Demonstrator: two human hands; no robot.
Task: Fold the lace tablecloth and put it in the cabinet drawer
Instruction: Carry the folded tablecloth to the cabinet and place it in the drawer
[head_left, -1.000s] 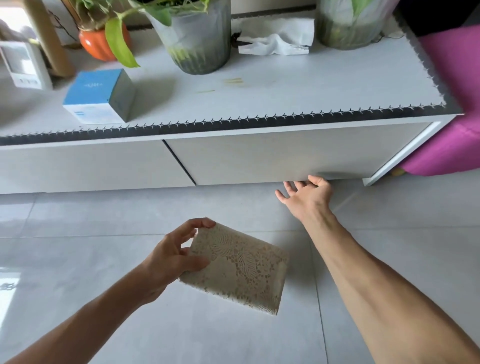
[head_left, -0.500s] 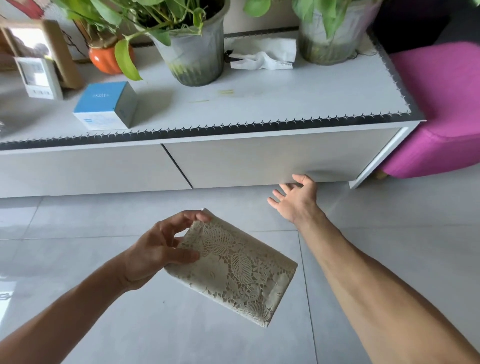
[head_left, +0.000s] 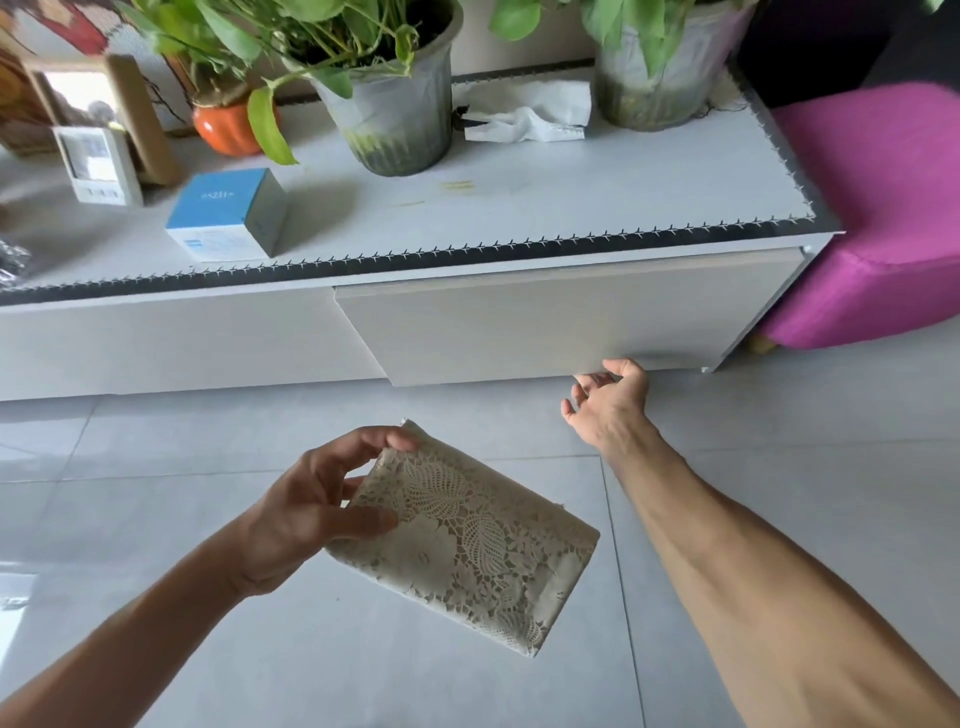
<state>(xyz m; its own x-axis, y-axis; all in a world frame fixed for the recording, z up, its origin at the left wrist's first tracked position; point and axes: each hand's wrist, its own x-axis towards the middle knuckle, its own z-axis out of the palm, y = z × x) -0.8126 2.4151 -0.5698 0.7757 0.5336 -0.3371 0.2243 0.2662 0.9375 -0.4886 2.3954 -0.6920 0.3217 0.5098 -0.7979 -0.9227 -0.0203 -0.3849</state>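
Observation:
The cream lace tablecloth (head_left: 467, 540) is folded into a small thick rectangle and held above the floor. My left hand (head_left: 311, 512) grips its left edge, thumb on top. The low white cabinet (head_left: 156, 343) runs across the view, and its right drawer (head_left: 545, 322) stands slightly out from the cabinet face. My right hand (head_left: 610, 402) has its fingers curled under the drawer front's bottom edge, near the drawer's right half.
On the cabinet top stand a blue box (head_left: 228, 215), two potted plants (head_left: 384, 98), an orange vase (head_left: 228, 127), a tissue pack (head_left: 530, 111) and a small white display (head_left: 98, 166). A pink stool (head_left: 878, 218) sits right of the cabinet. Grey floor tiles (head_left: 311, 665) lie below.
The right drawer has come slightly out of the cabinet with my right hand under its bottom edge. The left hand still holds the folded cloth, now a little nearer.

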